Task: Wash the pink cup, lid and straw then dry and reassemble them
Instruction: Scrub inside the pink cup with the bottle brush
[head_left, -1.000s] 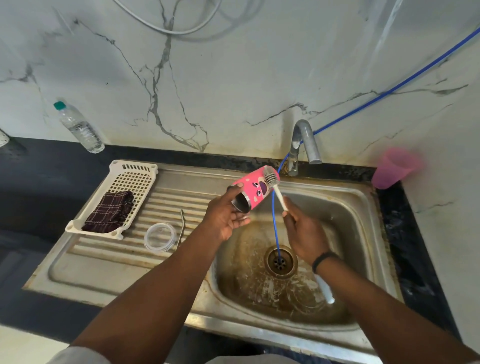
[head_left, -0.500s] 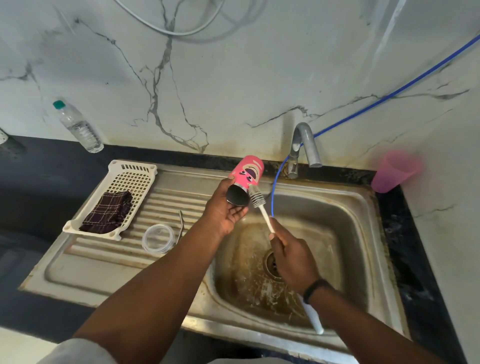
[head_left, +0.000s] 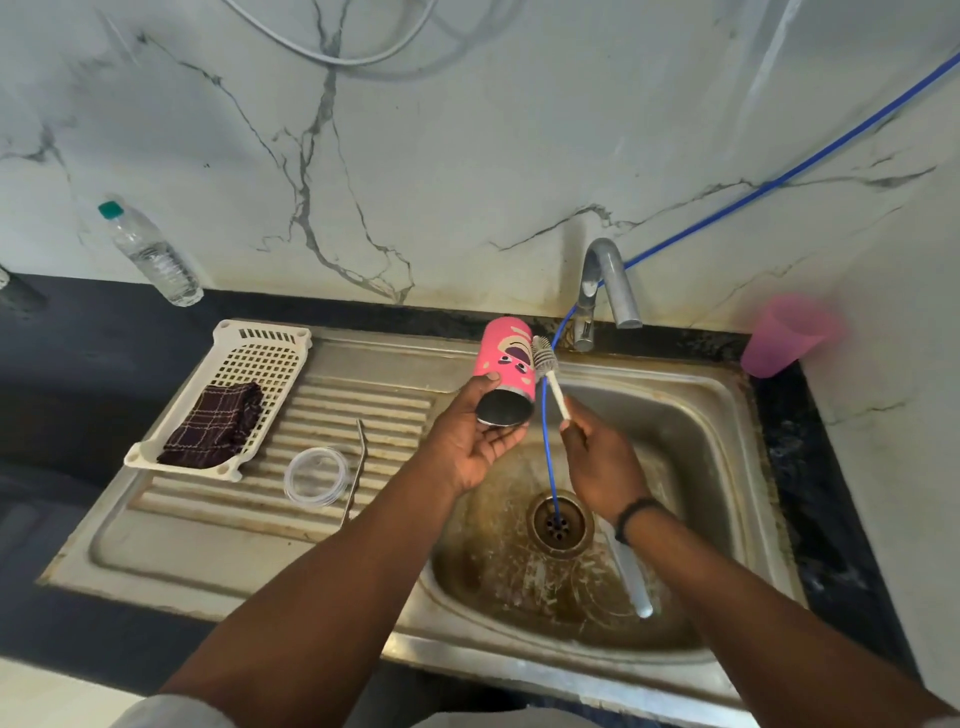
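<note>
1. Your left hand holds the pink cup above the sink, at the basin's back-left corner. The fingers are curled under the cup's dark base, thumb up along its side. The cup is tilted, base toward you.
2. Your right hand has its fingers clenched round the handle of a white bottle brush. The bristle head lies against the cup's outer wall, on its right side.
3. The clear lid lies flat on the ribbed draining board, left of the basin. The metal straw lies just beside it on the right.
4. A white basket sits at the back of the draining board with a dark checked cloth in it.
5. A blue tube runs from the tap down into the drain.
6. A water bottle stands on the dark counter by the wall. A second pink cup stands at the right of the sink.
</note>
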